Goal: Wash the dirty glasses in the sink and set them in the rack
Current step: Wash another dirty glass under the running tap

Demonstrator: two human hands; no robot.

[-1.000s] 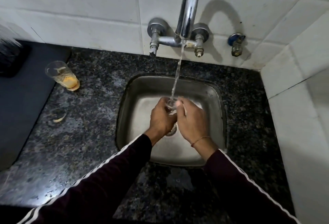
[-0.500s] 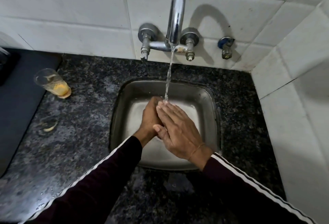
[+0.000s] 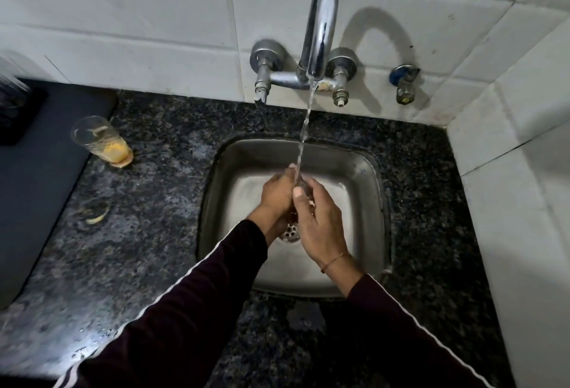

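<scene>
Over the steel sink (image 3: 364,178), both hands were bunched together right under the running water (image 3: 303,134) coming off the chrome tap (image 3: 320,23). The left hand (image 3: 277,193) was curled around a clear glass (image 3: 300,185), and the right hand (image 3: 320,227) was wrapped against it from the other side, thumb up near the rim. Honestly the glass was barely visible, just a sliver of it between the fingers where the stream hit, so how it was tilted couldn't be made out. The drain (image 3: 290,230) peeked out just below the hands.

Off to the left on the dark speckled bench (image 3: 148,202) stood a second glass (image 3: 101,142), upright, with some yellow-orange gunk in the bottom, right at the edge of a dark mat (image 3: 37,178). Nearer the person on the bench sat a wet ring with a yellowish smear (image 3: 95,218). At the far left edge of the view, on the mat, there was something blurry and dark (image 3: 12,110), might've been the rack but it was too smeared to say. White tiles (image 3: 123,17) ran behind the tap and down the right side, with a small blue-capped valve (image 3: 404,82) on the wall to the right of the tap. Dark sleeves with white stripes (image 3: 172,319) covered both arms.
</scene>
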